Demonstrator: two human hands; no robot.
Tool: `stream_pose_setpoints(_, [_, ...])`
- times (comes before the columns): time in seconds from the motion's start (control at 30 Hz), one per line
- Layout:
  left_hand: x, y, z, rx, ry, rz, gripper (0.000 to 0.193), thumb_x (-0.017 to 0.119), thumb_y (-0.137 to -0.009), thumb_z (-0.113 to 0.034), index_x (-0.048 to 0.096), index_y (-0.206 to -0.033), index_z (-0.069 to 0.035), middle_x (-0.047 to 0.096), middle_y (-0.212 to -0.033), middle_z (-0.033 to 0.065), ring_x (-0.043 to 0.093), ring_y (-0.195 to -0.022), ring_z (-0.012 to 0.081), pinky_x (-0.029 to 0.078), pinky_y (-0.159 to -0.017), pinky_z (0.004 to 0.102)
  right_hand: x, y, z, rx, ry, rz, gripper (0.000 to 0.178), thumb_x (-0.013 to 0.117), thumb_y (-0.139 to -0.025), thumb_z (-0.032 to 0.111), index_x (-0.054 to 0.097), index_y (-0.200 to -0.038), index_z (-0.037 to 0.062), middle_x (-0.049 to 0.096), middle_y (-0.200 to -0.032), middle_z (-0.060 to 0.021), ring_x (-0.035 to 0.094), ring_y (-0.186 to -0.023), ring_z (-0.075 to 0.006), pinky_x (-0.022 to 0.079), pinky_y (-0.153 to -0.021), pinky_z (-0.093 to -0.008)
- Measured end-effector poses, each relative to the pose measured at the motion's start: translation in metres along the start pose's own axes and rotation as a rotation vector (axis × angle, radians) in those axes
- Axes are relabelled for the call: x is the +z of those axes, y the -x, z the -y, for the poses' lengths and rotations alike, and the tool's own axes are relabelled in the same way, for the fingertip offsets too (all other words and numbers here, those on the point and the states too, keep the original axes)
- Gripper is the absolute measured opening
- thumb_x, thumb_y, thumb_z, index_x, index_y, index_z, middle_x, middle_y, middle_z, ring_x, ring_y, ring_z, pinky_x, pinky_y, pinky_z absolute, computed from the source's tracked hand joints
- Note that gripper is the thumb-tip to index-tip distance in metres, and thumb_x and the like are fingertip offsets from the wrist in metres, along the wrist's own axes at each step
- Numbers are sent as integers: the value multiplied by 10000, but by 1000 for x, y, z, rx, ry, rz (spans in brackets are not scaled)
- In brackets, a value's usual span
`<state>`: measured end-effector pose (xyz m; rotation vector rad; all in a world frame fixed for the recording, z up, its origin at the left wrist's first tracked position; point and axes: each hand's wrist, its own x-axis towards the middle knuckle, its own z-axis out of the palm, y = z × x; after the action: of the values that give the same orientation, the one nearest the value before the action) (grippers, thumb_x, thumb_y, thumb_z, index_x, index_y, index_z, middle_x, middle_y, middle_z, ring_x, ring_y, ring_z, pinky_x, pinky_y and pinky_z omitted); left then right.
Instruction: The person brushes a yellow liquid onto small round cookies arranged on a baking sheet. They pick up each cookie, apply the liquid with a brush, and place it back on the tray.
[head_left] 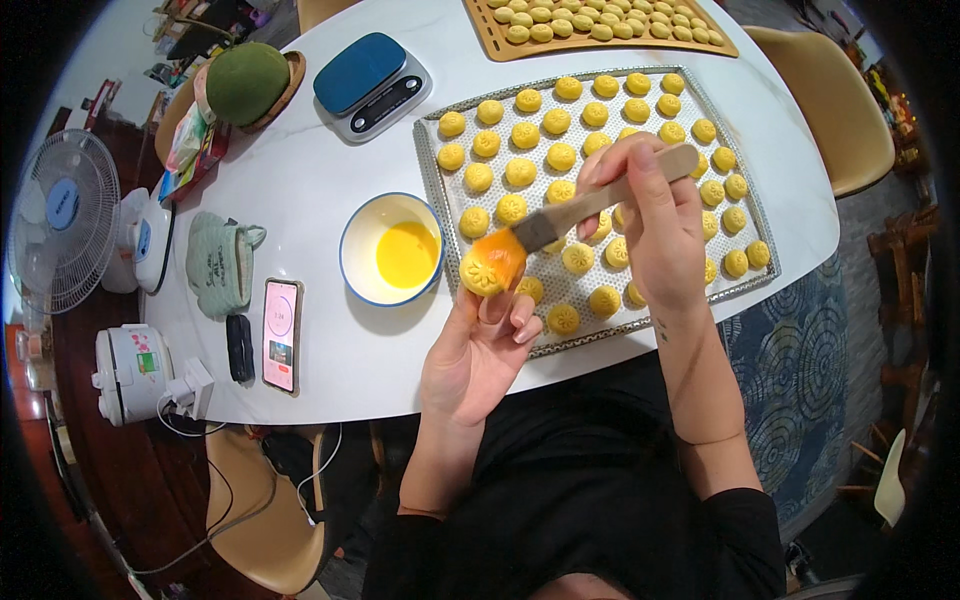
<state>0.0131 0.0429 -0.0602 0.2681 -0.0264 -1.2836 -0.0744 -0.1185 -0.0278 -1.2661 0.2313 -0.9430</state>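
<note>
Between the fingertips of my left hand point(470, 365) is a round yellow pastry point(482, 272) with a flower pattern pressed into its top. My right hand point(655, 215) grips the wooden handle of a pastry brush point(570, 212). The brush's orange bristles touch the pastry's side. Below both hands lies a perforated metal baking tray point(765, 262), lined with rows of similar yellow pastries point(578, 258); my right hand hides some of them. To the left of the tray stands a white bowl point(352, 270) with a blue rim, holding yellow egg wash point(408, 254).
Behind the bowl sits a kitchen scale point(372, 85). A second, tan tray point(490, 40) of small pastries is at the far edge. Along the left lie a phone point(282, 335), a black case point(239, 348), a green pouch point(220, 265) and a fan point(70, 215). Chairs point(825, 110) surround the table.
</note>
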Motion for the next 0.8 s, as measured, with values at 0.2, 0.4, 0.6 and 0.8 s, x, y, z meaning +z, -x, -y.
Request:
stream_pose_setpoints(0.2, [0,1,4,-23,3,39,337,399,-934,-375,557,-1168,-191,502,-1278,9,369,-816,121,309,-743,253,-4,5,0,-8,-102,10,344,329,-969,298,492,-839,25,522,-739,-106,506,-631,-132,434,-572,-229])
stream_pose_setpoints(0.4, [-1,-1,0,-132,-59,100,315,457,-906,-405,607,-1041,-163,551,-996,-16,350,-792,109,294,-708,249,-6,4,-1,-30,-25,93,345,303,-972,308,481,-841,43,513,-735,-129,482,-628,-122,419,-541,-218])
stream_pose_setpoints(0.6, [-3,3,-2,-148,-67,168,323,494,-889,-405,605,-940,-106,536,-931,-32,348,-768,100,286,-691,241,-16,-2,-2,27,-190,41,363,372,-961,311,519,-829,7,542,-762,-77,546,-636,-137,451,-620,-252])
stream_pose_setpoints(0.8, [1,1,1,-164,-31,167,320,463,-908,-381,574,-995,-94,536,-947,14,356,-771,115,298,-697,247,-5,2,-4,183,-300,46,349,390,-957,306,523,-827,10,537,-746,-65,537,-646,-130,443,-624,-244])
